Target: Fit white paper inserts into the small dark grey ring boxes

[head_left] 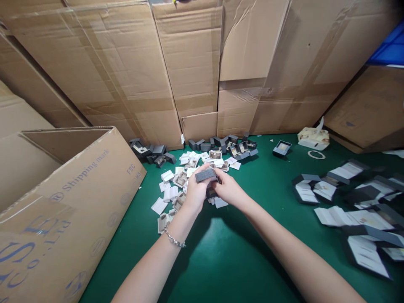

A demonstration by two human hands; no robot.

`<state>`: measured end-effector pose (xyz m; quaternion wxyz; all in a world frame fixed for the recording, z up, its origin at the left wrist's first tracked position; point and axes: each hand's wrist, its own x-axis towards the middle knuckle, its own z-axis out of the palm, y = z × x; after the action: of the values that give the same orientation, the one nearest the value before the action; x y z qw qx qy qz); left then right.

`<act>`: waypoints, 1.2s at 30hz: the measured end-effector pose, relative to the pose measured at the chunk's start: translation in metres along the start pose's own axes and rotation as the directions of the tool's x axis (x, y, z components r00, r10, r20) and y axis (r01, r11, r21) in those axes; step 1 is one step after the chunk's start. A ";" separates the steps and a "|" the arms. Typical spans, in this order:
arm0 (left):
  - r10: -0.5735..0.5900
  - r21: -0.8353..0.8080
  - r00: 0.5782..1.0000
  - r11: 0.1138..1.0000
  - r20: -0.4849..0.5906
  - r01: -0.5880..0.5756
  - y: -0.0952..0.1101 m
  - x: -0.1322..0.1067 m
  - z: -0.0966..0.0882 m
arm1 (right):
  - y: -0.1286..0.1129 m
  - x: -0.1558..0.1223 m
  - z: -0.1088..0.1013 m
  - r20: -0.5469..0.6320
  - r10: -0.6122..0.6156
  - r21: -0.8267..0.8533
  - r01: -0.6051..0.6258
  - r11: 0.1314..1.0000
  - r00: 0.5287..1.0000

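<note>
My left hand and my right hand meet over the green table, both closed round a small dark grey box held between them. The left thumb lies across the box's near edge. A bead bracelet circles my left wrist. Under and behind the hands lies a loose pile of white cards and beige inserts. Further back sits a cluster of small grey boxes, some open.
A big open carton marked "Shipping mark" fills the left. Flattened cardboard walls off the back. Stacks of flat dark sleeves with white cards spread at right. A single open grey box, a tape ring and a beige bundle sit back right.
</note>
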<state>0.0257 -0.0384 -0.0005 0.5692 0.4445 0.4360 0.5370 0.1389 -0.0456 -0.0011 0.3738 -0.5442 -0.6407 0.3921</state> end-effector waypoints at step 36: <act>-0.147 0.928 0.929 0.208 0.340 -0.307 -0.002 0.002 -0.019 | 0.076 0.029 -0.101 -0.243 0.477 -0.583 -0.520 0.624 0.845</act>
<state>0.0076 -0.0357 -0.0068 0.2020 0.8133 0.5395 0.0822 0.2576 0.0009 -0.0266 0.0674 -0.8049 -0.5449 0.2251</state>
